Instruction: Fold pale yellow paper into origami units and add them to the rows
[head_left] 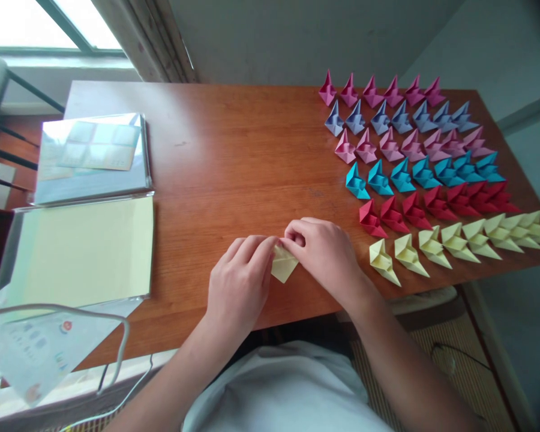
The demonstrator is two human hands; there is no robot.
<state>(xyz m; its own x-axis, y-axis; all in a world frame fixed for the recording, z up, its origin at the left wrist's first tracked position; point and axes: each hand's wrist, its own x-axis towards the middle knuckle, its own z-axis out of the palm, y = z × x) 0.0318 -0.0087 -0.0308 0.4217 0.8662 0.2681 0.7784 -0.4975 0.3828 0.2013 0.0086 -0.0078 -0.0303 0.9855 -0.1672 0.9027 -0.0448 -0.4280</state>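
Between my hands, just above the wooden table (234, 162) near its front edge, is a small piece of pale yellow folded paper (284, 264). My left hand (243, 279) grips its left side, fingers closed. Thumb and forefinger of my right hand (321, 252) pinch its upper right edge. The fingers cover the top of the paper, so its folds there are hidden. Right of my right hand begins a row of yellow origami figures (382, 261), pointed and folded from similar paper.
Rows of origami figures in red (371, 217), turquoise (357, 181), pink (345, 146), lavender (335, 118) and magenta (327, 90) stand on the right. At left lie a pack of yellow paper (85, 252) and a plastic-covered pack (92, 156). A white cable (123, 336) loops at lower left.
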